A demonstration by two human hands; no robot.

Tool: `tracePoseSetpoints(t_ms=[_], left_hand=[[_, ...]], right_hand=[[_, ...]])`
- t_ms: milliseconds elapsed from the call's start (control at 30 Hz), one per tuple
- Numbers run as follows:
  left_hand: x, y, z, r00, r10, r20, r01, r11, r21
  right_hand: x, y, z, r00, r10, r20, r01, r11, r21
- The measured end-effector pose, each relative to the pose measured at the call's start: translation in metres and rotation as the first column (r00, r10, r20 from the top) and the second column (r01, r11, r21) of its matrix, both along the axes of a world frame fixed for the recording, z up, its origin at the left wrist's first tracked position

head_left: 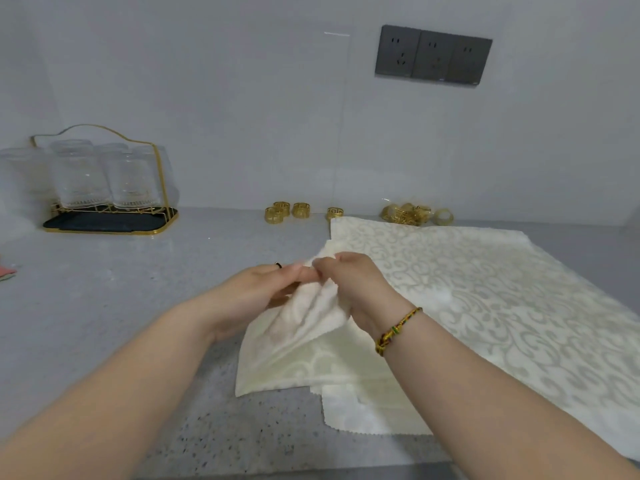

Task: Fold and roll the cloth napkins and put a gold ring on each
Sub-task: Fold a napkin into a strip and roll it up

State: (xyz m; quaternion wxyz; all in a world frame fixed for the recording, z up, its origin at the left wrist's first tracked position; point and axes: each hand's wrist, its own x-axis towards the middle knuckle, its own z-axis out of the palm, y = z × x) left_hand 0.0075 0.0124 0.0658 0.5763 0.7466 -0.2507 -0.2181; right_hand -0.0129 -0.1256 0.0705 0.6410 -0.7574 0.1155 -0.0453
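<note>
Person's two forearms (pixel 138 368), bare from elbow down. L hand (pixel 263 289) wears a thin dark ring (pixel 278 265) on one finger. R hand (pixel 349 282) has a braided cord bracelet (pixel 398 330) at the wrist: mostly gold w/ green & red bits, knotted look.

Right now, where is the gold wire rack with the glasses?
In the head view, the gold wire rack stands far left on the counter, against the wall, well left of the nearest gold rings.
</note>
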Motion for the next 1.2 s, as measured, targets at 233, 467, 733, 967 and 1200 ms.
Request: tracePoseSetpoints(t_ms=[233, 467, 733, 967, 1200], left_hand=[[0.001, -0.013, -0.022, 0.931, -0.075, 0.358, 0.001, 0.979, 0.203], [0.002, -0.020, -0.060, 0.836, -0.278, 0.473, -0.007, 0.857, 0.515], [-0.001, -0.038, -0.076, 0.736, -0.440, 0.515, -0.011, 0.753, 0.658], [0.000, -0.044, -0.080, 0.722, -0.498, 0.480, -0.016, 0.682, 0.731], [0.003, -0.047, -0.084, 0.722, -0.483, 0.496, -0.029, 0.695, 0.719]], right_hand=[[-0.014, -0.068, 0.000, 0.994, -0.097, 0.041, 0.102, 0.985, -0.141], [-0.032, -0.136, -0.014, 0.963, -0.229, -0.143, 0.166, 0.919, -0.359], [-0.033, -0.168, -0.051, 0.940, -0.276, -0.200, 0.147, 0.858, -0.493], [-0.034, -0.158, -0.044, 0.926, -0.346, -0.154, 0.041, 0.498, -0.866], [-0.038, -0.065, -0.055, 0.987, 0.161, -0.015, -0.076, 0.377, -0.923]])
